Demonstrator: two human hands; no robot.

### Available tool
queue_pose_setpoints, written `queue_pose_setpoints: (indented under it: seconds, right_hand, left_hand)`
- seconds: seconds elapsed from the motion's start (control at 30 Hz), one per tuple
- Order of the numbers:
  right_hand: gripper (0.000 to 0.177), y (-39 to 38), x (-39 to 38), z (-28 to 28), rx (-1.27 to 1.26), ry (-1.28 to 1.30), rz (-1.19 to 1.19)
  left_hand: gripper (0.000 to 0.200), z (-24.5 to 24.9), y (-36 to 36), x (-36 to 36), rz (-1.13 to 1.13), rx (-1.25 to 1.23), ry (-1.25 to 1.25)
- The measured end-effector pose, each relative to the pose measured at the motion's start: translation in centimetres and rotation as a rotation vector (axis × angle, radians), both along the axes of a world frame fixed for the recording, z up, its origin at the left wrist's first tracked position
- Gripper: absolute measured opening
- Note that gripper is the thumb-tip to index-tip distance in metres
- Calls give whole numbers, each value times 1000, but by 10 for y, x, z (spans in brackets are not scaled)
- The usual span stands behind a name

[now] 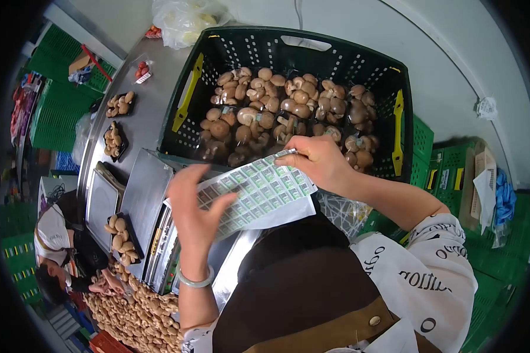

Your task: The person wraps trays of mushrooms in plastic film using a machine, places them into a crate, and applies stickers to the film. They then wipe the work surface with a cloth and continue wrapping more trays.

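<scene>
My right hand (319, 163) pinches the upper right corner of a sheet of stickers (262, 191), printed with rows of small green and white labels. The sheet slants in front of my apron, close to the near rim of a dark green crate (247, 36). My left hand (195, 203), with a pale bangle at the wrist, is over the sheet's left end, its thumb and fingers apart and slightly blurred. Inside the crate are several film-wrapped packs of brown mushrooms (259, 94), a few with a small green label showing.
Left of the crate, a metal table (153, 76) carries small black trays of mushrooms (119, 141) and a wrapping machine (141, 203). Loose mushrooms (138, 312) form a heap at lower left, where another person (56, 235) works. Green crates (447, 170) are stacked at right.
</scene>
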State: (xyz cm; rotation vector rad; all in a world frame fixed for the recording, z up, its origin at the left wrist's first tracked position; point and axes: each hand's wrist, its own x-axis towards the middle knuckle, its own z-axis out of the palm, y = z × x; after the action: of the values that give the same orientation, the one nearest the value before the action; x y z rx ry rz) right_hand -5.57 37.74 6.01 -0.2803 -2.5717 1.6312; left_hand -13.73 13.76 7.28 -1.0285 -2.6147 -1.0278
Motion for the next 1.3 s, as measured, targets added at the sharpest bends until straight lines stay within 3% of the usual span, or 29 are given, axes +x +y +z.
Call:
queue_pose_setpoints:
  seconds: [0.1, 0.2, 0.3, 0.5, 0.6, 0.67, 0.73, 0.83, 0.9, 1.07, 1.17, 1.23, 1.3]
  right_hand:
    - [32, 2, 1, 5, 59, -28, 39]
    - [19, 10, 5, 0, 41, -13, 92]
    - [21, 10, 8, 9, -70, -22, 128]
    - [28, 26, 5, 5, 96, -191, 334]
    - [35, 33, -6, 21, 336, 18, 318]
    - [41, 33, -28, 25, 487, 463, 465]
    - [37, 24, -36, 28, 653, 610, 645]
    - [26, 20, -46, 26, 765, 340, 925]
    - [20, 21, -50, 20, 871, 457, 938]
    - [17, 25, -40, 12, 953, 790, 948]
    - [17, 54, -48, 25, 347, 270, 625]
    - [20, 113, -67, 33, 158, 96, 288]
    - [25, 197, -75, 1, 373, -85, 270]
  left_hand:
    - [24, -10, 7, 1, -33, 38, -312]
    - [15, 8, 10, 4, -63, -24, -412]
    - [14, 13, 4, -2, -114, -43, -534]
    - [17, 22, 1, -12, -159, -70, -789]
    - [16, 26, 5, -16, -163, -118, -751]
    - [16, 26, 11, -15, -205, -163, -739]
    - [17, 25, 17, -15, -260, -192, -724]
    - [18, 25, 23, -17, -315, -207, -696]
    - [16, 26, 26, -18, -326, -215, -680]
    - [14, 3, 25, -20, -231, -162, -971]
    - [14, -9, 16, -23, -128, -144, -961]
    - [13, -12, 0, -27, -86, -166, -951]
    - [13, -16, -17, -27, 13, -57, -1033]
